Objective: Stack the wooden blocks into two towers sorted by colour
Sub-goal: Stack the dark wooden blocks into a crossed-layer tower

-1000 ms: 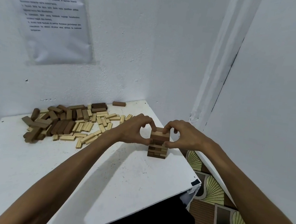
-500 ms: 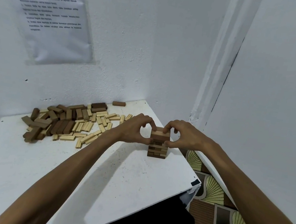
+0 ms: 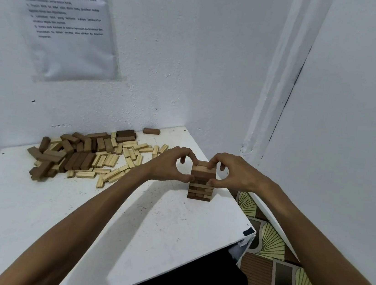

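Head view: block tower (image 3: 200, 189) at right edge of table (image 3: 171, 226); left hand (image 3: 167, 164) and right hand (image 3: 235, 172) both pinch its upper layers; loose blocks (image 3: 89, 155) heaped far left.

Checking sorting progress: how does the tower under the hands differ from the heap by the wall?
The tower stands upright in neat layers by the table edge; the heap lies scattered at the back left. The left hand and right hand grip the tower's top; nothing touches the heap. Both are wooden blocks on the table.
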Demonstrator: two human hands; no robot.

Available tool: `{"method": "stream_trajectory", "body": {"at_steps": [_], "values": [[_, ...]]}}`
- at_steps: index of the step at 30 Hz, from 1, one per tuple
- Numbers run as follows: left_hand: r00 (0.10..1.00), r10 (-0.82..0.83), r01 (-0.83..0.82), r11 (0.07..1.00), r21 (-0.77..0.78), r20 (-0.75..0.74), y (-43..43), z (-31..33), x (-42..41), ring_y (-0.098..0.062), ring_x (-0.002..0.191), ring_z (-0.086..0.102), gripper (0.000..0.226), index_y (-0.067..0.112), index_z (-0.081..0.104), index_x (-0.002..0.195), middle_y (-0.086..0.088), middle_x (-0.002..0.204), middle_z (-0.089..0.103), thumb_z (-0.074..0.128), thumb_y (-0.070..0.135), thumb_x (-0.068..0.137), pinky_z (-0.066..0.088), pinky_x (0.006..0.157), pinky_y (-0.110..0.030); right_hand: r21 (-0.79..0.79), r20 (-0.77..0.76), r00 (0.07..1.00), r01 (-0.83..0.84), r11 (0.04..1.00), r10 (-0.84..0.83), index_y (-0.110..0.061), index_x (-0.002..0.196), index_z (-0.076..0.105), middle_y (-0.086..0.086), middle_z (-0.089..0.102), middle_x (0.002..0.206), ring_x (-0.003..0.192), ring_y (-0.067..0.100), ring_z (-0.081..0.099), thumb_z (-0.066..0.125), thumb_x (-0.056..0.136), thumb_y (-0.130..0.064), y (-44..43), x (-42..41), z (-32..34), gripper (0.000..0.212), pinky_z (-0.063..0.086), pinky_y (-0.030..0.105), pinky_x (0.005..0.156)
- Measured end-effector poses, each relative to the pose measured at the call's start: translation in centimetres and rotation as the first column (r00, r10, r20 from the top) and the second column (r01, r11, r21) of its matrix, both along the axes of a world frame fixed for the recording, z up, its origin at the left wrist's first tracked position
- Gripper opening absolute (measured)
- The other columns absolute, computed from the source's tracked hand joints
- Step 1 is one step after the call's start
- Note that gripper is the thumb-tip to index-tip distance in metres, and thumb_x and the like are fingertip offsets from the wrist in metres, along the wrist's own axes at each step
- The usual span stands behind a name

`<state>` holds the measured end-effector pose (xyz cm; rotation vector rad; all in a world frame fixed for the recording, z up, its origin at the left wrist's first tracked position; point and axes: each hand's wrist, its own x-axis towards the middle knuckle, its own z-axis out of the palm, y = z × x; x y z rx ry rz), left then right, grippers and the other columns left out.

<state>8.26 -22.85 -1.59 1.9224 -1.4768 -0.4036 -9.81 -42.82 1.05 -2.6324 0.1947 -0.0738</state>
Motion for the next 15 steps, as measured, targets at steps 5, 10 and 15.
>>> {"method": "stream_trajectory", "body": {"at_steps": [5,10,15], "values": [[0.999,-0.005,0.005,1.0,-0.005,-0.033,0.1,0.0,-0.1,-0.006,0.105,0.053,0.052,0.034,0.059,0.121,0.024,0.123,0.061,0.08,0.041,0.074,0.036,0.08,-0.019,0.036,-0.009,1.0,0.012,0.999,-0.012,-0.034,0.119,0.056,-0.018,0.059,0.121,0.109,0.009,0.055,0.081,0.084,-0.046,0.0,-0.3,-0.1,0.045,0.042,0.026,0.082],[0.997,0.041,-0.041,0.999,-0.004,-0.072,0.9,0.3,-0.3,-0.001,0.117,0.056,0.071,0.035,0.052,0.133,0.025,0.13,0.06,0.079,0.061,0.073,0.04,0.084,-0.022,0.038,0.066,0.997,0.039,0.999,-0.042,-0.034,0.134,0.052,-0.013,0.053,0.14,0.125,0.012,0.05,0.076,0.086,-0.057,0.8,-0.4,0.6,0.059,0.047,0.032,0.097],[0.992,0.115,-0.116,0.993,-0.019,-0.059,2.6,1.1,0.7,0.003,0.12,0.058,0.046,0.036,0.058,0.133,0.025,0.132,0.061,0.07,0.054,0.093,0.045,0.093,-0.024,-0.049,0.107,0.993,0.052,0.997,-0.047,-0.035,0.145,0.049,-0.01,0.051,0.153,0.14,0.017,0.046,0.066,0.093,-0.057,1.6,0.4,1.6,0.058,0.041,0.044,0.114]]}}
